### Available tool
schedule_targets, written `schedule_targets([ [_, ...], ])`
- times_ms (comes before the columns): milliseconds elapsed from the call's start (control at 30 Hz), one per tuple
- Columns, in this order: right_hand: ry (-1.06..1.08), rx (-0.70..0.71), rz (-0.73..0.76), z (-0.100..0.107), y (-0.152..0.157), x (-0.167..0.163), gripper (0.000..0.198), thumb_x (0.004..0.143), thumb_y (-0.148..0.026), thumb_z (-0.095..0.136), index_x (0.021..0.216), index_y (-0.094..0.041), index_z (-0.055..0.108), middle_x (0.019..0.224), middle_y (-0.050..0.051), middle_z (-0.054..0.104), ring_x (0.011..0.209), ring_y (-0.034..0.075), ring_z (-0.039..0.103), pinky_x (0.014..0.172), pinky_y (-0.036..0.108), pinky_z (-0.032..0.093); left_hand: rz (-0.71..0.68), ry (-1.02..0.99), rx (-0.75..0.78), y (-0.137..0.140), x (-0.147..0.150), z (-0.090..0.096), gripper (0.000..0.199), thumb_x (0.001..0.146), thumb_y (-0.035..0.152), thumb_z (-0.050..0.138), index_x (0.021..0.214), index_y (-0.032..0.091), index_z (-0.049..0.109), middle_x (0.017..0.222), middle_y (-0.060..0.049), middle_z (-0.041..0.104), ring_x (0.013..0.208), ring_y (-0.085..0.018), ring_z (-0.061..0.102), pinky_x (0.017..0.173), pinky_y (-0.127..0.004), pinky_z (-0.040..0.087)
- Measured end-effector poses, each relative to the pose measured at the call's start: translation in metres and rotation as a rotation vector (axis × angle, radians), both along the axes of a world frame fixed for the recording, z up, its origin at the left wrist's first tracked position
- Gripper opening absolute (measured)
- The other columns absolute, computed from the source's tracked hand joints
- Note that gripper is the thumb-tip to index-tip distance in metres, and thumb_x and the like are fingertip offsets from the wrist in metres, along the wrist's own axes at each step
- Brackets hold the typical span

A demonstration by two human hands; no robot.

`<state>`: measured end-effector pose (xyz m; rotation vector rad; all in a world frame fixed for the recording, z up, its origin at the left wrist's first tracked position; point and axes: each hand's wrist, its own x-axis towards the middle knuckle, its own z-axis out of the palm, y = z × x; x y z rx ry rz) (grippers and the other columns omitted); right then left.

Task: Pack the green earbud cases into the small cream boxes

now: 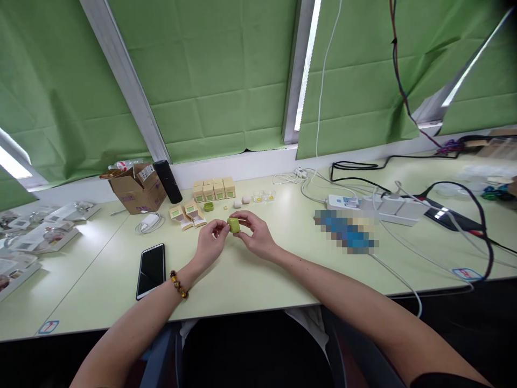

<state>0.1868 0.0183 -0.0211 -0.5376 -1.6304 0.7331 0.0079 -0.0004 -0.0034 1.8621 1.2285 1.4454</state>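
Above the middle of the table, my right hand (pixel 258 234) grips a small green rounded square piece (pixel 233 225) between thumb and fingers. It looks like half of a small case. My left hand (pixel 212 242) is closed in a pinch at the piece's left edge; whether it holds a tiny part as well is hidden. Just beyond the hands sits another green hollow piece (pixel 208 206). Two small pale rounded items (pixel 237 204) lie near clear plastic cups (pixel 264 197) with yellow bits in them. Two opened kraft boxes (pixel 194 214) lie left of the green hollow piece.
Several closed kraft boxes (pixel 214 190) stand in a row at the back. To the left are a phone (pixel 151 271), a white charger (pixel 149 222), a cardboard box (pixel 139 191) and a black cylinder (pixel 168 182). Power strips (pixel 388 209) and loose cables spread over the right side.
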Motion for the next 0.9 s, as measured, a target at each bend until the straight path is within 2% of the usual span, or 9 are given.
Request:
schedule_targets([
  [200,0.032,-0.013,0.002,0.002,0.002,-0.001,0.038,0.082,-0.015,0.075,0.117,-0.023,0.066,0.12,0.007,0.068,0.113,0.022,0.069,0.11,0.047,0.057,0.025,0.007,0.01,-0.003,0.001,0.003,0.02,0.093,0.037,0.065,0.084,0.019,0.066,0.08,-0.003,0.066,0.072,-0.016,0.055,0.069,-0.031,0.044],
  [433,0.076,-0.072,0.018,0.003,0.006,0.0,0.039,0.081,-0.02,0.078,0.117,-0.022,0.065,0.12,0.008,0.068,0.112,0.022,0.069,0.106,0.047,0.06,0.008,-0.079,0.03,0.004,-0.005,-0.007,0.022,0.095,0.041,0.066,0.088,0.02,0.066,0.083,-0.003,0.066,0.077,-0.017,0.057,0.075,-0.031,0.046],
  [600,0.04,-0.07,-0.031,0.001,0.009,0.003,0.039,0.084,-0.022,0.076,0.12,-0.023,0.063,0.122,0.008,0.067,0.112,0.022,0.069,0.106,0.047,0.06,-0.027,-0.146,0.048,0.007,-0.01,-0.008,0.02,0.096,0.038,0.065,0.104,0.02,0.068,0.096,-0.006,0.07,0.089,-0.019,0.064,0.082,-0.033,0.048],
  [767,-0.013,0.005,-0.056,0.004,0.006,0.007,0.041,0.091,-0.023,0.068,0.131,-0.028,0.06,0.131,0.01,0.059,0.118,0.022,0.066,0.103,0.045,0.061,-0.01,-0.064,0.153,0.002,-0.01,-0.003,0.028,0.091,0.029,0.07,0.118,0.023,0.067,0.112,-0.008,0.071,0.1,-0.023,0.064,0.088,-0.037,0.046],
  [900,-0.156,0.199,-0.143,0.009,0.003,0.009,0.046,0.093,-0.019,0.067,0.138,-0.029,0.059,0.131,0.012,0.06,0.12,0.025,0.063,0.098,0.047,0.062,-0.033,0.057,0.257,-0.004,-0.008,0.0,0.043,0.089,0.026,0.073,0.131,0.026,0.063,0.129,-0.01,0.068,0.112,-0.027,0.06,0.096,-0.043,0.046],
])
